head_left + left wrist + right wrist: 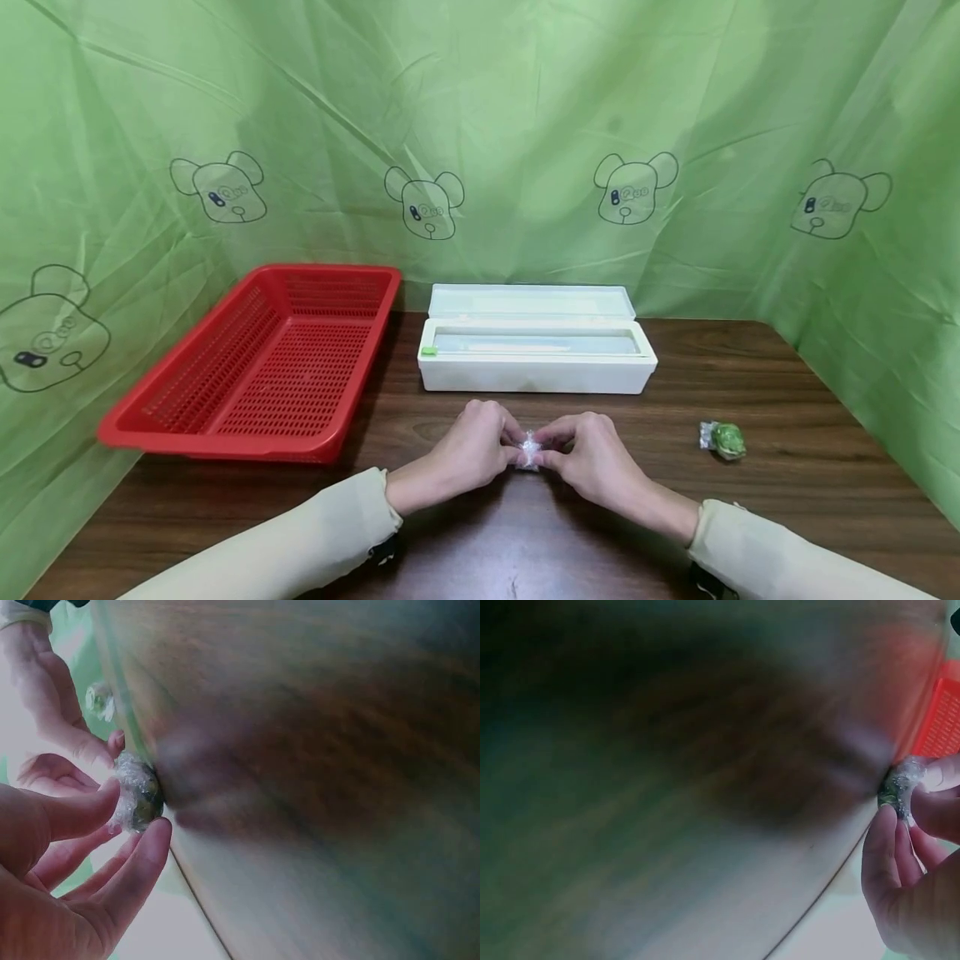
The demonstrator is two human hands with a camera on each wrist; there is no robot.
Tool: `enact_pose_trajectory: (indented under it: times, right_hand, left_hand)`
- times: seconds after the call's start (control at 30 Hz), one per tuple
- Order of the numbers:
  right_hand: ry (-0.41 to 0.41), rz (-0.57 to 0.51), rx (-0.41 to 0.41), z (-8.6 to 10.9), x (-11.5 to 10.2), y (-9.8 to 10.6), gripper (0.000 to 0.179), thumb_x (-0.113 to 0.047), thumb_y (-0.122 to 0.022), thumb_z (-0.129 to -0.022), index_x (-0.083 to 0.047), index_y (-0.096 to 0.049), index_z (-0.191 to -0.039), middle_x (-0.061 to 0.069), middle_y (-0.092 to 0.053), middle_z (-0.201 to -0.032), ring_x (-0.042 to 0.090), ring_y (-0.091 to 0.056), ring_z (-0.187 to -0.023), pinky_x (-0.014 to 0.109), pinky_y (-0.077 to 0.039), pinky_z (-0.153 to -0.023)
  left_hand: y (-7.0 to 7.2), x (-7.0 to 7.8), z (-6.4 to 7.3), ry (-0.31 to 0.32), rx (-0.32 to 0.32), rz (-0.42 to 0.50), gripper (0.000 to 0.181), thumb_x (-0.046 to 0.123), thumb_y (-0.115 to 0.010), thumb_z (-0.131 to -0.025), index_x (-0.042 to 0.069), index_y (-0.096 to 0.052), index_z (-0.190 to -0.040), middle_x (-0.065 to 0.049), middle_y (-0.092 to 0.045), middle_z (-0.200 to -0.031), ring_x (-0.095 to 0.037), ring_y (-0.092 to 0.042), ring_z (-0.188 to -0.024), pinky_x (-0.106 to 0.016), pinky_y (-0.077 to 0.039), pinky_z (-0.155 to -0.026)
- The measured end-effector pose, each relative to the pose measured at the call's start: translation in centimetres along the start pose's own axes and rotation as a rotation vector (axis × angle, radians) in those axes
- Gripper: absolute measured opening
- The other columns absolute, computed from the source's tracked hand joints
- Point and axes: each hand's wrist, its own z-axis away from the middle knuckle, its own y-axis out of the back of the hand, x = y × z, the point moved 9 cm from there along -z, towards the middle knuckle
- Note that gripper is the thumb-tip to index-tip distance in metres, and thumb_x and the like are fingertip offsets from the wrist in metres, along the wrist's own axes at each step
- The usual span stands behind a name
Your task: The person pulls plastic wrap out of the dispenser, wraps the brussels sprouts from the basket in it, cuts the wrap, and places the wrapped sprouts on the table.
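Observation:
Both hands meet over the table at the centre of the head view, on a small bundle wrapped in clear cling film [528, 452]. My left hand [478, 443] pinches its left side between thumb and fingers. From the other side, my right hand [596, 458] pinches the film the same way. Something dark green shows through the film on the underside of the bundle [139, 793] in the left wrist view. The right wrist view also shows the bundle [900, 786] between the fingertips.
Behind the hands stands a white cling film dispenser [536, 375], its lid [528, 302] raised, with a green slider [428, 351] at its left end. A red perforated basket [333, 437] sits at the left. To the right lies a green item wrapped in film [727, 440]. Green cloth [517, 100] surrounds the table.

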Motion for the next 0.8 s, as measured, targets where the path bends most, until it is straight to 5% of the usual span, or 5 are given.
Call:
enact_pose_trajectory:
  times: [0.33,0.53,0.8]
  right_hand:
    - [0.040,-0.018,-0.085,-0.53,-0.46,0.03,0.026,-0.009,-0.088,-0.085,-0.007,-0.083,-0.111,-0.004,-0.078,-0.095,0.005,-0.067,-0.079,0.031,-0.058,-0.070]
    - [0.047,-0.016,-0.085,-0.61,-0.44,-0.25,0.022,-0.005,-0.088,-0.084,-0.008,-0.084,-0.106,-0.006,-0.078,-0.093,0.005,-0.069,-0.080,0.029,-0.058,-0.070]
    - [-0.014,-0.127,-0.138,-0.88,0.27,-0.33,0.018,-0.010,-0.088,-0.086,-0.004,-0.084,-0.103,0.000,-0.078,-0.091,0.010,-0.071,-0.074,0.025,-0.056,-0.064]
  left_hand:
    - [0.03,-0.18,-0.15,0.005,0.018,0.029,0.015,0.000,-0.090,-0.081,0.002,-0.082,-0.093,-0.004,-0.079,-0.087,-0.001,-0.069,-0.074,-0.019,-0.054,-0.065]
    - [0.38,-0.71,-0.02,0.048,0.009,0.038,0.009,0.002,-0.090,-0.082,0.002,-0.084,-0.089,-0.004,-0.078,-0.081,0.000,-0.068,-0.068,-0.019,-0.054,-0.060]
    - [0.19,-0.61,-0.37,0.018,-0.020,0.002,0.005,0.003,-0.089,-0.084,0.004,-0.084,-0.086,-0.002,-0.078,-0.080,0.002,-0.064,-0.070,-0.018,-0.053,-0.062]
